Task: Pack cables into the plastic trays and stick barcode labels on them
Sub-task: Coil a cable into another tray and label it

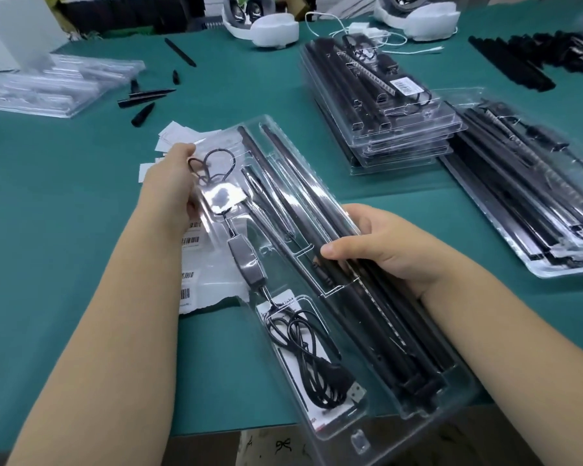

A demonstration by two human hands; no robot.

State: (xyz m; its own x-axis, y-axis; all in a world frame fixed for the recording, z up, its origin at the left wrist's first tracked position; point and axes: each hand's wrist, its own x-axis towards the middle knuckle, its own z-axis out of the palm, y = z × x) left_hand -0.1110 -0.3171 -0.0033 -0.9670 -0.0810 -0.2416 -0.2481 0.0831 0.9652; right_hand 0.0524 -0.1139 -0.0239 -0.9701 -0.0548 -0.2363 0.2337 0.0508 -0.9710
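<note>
A long clear plastic tray lies diagonally above the green table, held between both hands. Inside it are black rods, a black cable coiled at the near end with a USB plug, and an inline controller. My left hand grips the tray's far left edge, thumb on top by a cable loop. My right hand grips the right edge, thumb across the rods. A sheet of barcode labels lies on the table beneath the tray's left side.
A stack of packed trays with a barcode label on top sits at the far right, another packed stack further right. Empty clear trays lie far left, with loose black parts beside them. White headsets stand at the back.
</note>
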